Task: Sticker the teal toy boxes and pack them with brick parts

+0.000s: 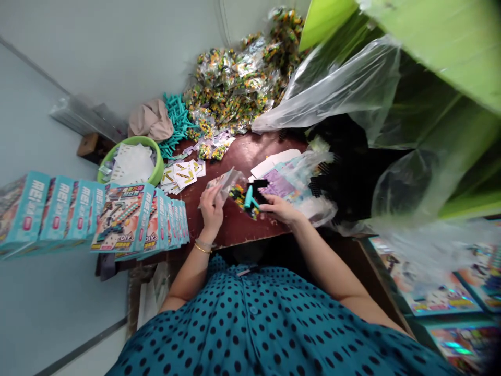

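Right now, over the dark red tabletop (225, 230), the left hand (212, 209) pinches the edge of a clear bag (226, 187) between thumb and fingers, holding it near the table's front edge. Facing it, the right hand (282, 210) has its fingers closed on a black piece (258, 185); a teal piece (249, 197) sits beside that, though which fingertips bear on it cannot be told. Between the hands, close against both pieces, is a bundle of small yellow, green and orange bits (237, 195). Just beyond the right hand lie purple packets (278, 183) and crumpled plastic. Left of the bag, printed cards (183, 175) spread out near a green basin (158, 169) filled with white sheets. Farther back, teal sticks (176, 122) lie next to a large heap of bagged pieces (238, 83), and boxes (123, 216) stand in a row at the left.
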`<state>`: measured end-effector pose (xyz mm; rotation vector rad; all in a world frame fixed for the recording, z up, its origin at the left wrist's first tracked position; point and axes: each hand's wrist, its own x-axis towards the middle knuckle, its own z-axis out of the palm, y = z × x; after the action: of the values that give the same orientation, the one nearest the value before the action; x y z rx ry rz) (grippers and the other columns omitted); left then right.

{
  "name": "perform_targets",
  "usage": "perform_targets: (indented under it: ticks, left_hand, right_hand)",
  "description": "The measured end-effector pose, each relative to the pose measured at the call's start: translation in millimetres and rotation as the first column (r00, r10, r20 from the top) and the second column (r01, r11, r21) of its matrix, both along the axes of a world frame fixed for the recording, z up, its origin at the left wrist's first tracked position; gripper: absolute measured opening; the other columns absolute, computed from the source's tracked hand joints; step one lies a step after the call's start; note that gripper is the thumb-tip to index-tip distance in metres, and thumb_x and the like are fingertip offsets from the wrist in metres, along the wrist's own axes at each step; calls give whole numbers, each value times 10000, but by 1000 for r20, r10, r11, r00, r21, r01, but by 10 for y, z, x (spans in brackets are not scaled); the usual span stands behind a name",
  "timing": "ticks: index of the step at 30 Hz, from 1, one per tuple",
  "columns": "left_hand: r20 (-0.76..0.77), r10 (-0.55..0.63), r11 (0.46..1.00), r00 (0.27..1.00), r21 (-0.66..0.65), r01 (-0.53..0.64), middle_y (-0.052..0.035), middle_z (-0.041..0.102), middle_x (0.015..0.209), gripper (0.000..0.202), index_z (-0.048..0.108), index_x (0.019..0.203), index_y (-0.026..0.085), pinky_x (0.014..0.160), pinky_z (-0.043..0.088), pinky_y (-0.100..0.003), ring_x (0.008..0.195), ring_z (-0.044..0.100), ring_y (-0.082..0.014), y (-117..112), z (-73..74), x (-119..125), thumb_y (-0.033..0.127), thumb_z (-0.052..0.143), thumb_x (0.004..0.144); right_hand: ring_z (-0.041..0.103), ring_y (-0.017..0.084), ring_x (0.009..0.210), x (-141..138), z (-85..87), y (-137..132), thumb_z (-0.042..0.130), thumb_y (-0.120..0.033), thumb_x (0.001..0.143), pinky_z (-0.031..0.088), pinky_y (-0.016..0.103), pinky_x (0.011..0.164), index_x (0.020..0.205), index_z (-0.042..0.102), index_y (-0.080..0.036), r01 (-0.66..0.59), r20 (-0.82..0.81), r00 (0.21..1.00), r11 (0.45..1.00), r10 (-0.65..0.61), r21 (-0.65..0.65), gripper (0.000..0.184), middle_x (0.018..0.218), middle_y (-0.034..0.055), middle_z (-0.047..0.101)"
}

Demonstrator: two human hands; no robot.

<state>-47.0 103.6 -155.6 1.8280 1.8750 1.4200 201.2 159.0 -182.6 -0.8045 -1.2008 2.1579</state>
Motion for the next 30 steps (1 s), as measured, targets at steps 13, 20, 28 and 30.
perform_targets:
  ticks: [13, 20, 28, 30]
  left_hand:
    - [-224, -65, 993, 972, -108, 41, -137, 630, 1382, 473, 629, 1396, 229, 1168, 346, -488, 1327, 533, -276, -186, -340, 294, 429, 364, 1060]
    - [-225, -132, 988, 965, -112, 109, -135, 663, 1336, 444, 669, 1350, 219, 1155, 329, -505, 1286, 538, -287, -245, -410, 488, 390, 382, 1057]
    - [-43, -4, 994, 999, -113, -1, -130, 666, 1347, 460, 668, 1334, 205, 1184, 335, -481, 1294, 553, -265, -165, -191, 323, 414, 367, 1056]
    - [6, 27, 995, 1000, -92, -26, -137, 668, 1345, 457, 671, 1320, 190, 1189, 340, -472, 1287, 565, -258, -154, -165, 272, 417, 377, 1053]
  right_hand:
    - [722, 249, 1022, -74, 314, 273, 659, -149, 821, 561, 310, 929, 1332, 689, -164, -323, 645, 753, 780, -131, 536, 512, 1159, 64, 781]
    - [729, 186, 697, -227, 546, 639, 795, -199, 725, 637, 297, 707, 1009, 789, -146, -362, 506, 835, 907, 215, 214, 289, 924, 77, 799]
    - [750, 226, 752, -625, 582, 717, 869, -306, 705, 665, 356, 712, 899, 743, -123, -311, 228, 927, 950, 298, 21, 295, 828, 94, 774]
    - [752, 217, 755, -746, 601, 681, 783, -345, 814, 646, 333, 746, 885, 756, -140, -309, 387, 896, 931, 217, 195, 219, 804, 81, 777]
